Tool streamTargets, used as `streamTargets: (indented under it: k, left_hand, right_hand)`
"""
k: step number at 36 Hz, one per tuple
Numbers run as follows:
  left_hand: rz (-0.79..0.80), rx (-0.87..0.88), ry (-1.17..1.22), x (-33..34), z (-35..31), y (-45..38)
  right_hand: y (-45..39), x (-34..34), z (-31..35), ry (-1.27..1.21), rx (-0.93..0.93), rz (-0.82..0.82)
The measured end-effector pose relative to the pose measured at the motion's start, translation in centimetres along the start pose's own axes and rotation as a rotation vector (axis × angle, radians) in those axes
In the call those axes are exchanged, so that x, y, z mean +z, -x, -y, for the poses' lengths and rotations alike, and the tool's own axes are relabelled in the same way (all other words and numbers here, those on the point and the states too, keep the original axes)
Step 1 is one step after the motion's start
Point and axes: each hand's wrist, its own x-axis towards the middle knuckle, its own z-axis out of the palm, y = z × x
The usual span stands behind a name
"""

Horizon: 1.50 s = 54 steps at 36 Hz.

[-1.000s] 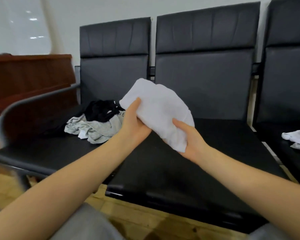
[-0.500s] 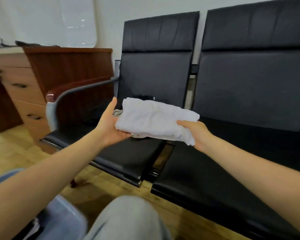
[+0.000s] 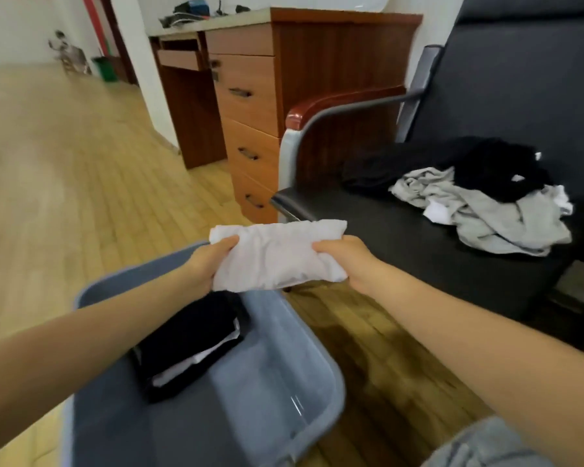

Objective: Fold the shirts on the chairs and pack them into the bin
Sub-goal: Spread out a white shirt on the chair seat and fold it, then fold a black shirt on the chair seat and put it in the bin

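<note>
Currently, left hand (image 3: 207,264) and right hand (image 3: 346,261) are gripping opposite ends of the folded white shirt (image 3: 277,256), holding it above the grey bin (image 3: 317,362) containing a folded black shirt (image 3: 189,338).

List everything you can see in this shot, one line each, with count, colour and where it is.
Folded shirt: one, white, held over the far end of the bin.
Bin: one, blue-grey, on the floor below the hands.
Folded clothes: a stack, black with white showing, in the bin's left side.
Chair: one, black, at right, with a wood-topped armrest.
Loose clothes: a pile, grey, black and white, on the chair seat.
Desk: one, reddish-brown wood, with drawers, behind the chair.
Floor: light wood.
Left hand: grips the shirt's left end.
Right hand: grips the shirt's right end.
</note>
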Motion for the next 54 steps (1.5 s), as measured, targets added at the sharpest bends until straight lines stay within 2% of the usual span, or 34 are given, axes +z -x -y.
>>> streamTargets:
  k: [6,10,15,20,23,26,29,33,36,40,45,50,54]
  left_hand:
    - [-0.277,-0.141,-0.121,-9.4,6.3,-3.3]
    - [-0.371,-0.231,-0.073,-13.7,9.9,-6.0]
    - [-0.495,-0.205,-0.200,-16.7,13.0,-9.6]
    - [-0.604,-0.187,-0.405,-18.6,15.7,-12.1]
    - [-0.523,-0.188,-0.638,-19.4,17.6,-13.3]
    - [-0.392,-0.188,-0.894,-21.1,19.8,-14.9]
    - [-0.401,-0.231,-0.931,-22.2,21.3,-16.5]
    - [-0.528,-0.255,-0.813,-18.3,17.5,-13.0]
    - [-0.506,-0.081,-0.757,-15.0,14.2,-10.8]
    - [-0.348,0.165,-0.460,-8.6,8.8,-8.1]
    - [-0.126,0.241,-0.196,1.4,1.4,-4.6]
    - [0.164,0.417,-0.198,12.2,-3.1,-1.5]
    - [0.300,0.527,-0.307,20.1,-4.8,-0.4]
  right_hand:
    - [-4.3,11.2,-4.0,0.194,-0.021,0.118]
    - [-7.2,17.2,-5.9,0.376,0.004,0.154]
    - [-10.9,22.3,-7.5,0.484,-0.066,0.205]
    - [-12.8,24.5,-10.7,0.550,-0.141,0.352]
    - [-13.0,24.4,-13.2,0.599,-0.055,0.452]
    - [-13.0,23.6,-15.3,0.609,-0.057,0.492]
    - [-12.8,22.3,-15.6,0.523,-0.039,0.469]
    - [-12.2,20.8,-13.6,0.406,-0.088,0.386]
    - [-10.9,19.1,-10.7,0.334,-0.134,0.356]
    - [-7.4,14.4,-4.7,0.156,-0.246,0.299]
    - [-3.6,4.9,1.5,0.136,-0.393,0.131]
    - [-1.3,-7.2,3.3,0.228,-0.408,-0.179]
    - [-0.1,-16.4,2.0,0.379,-0.311,-0.403]
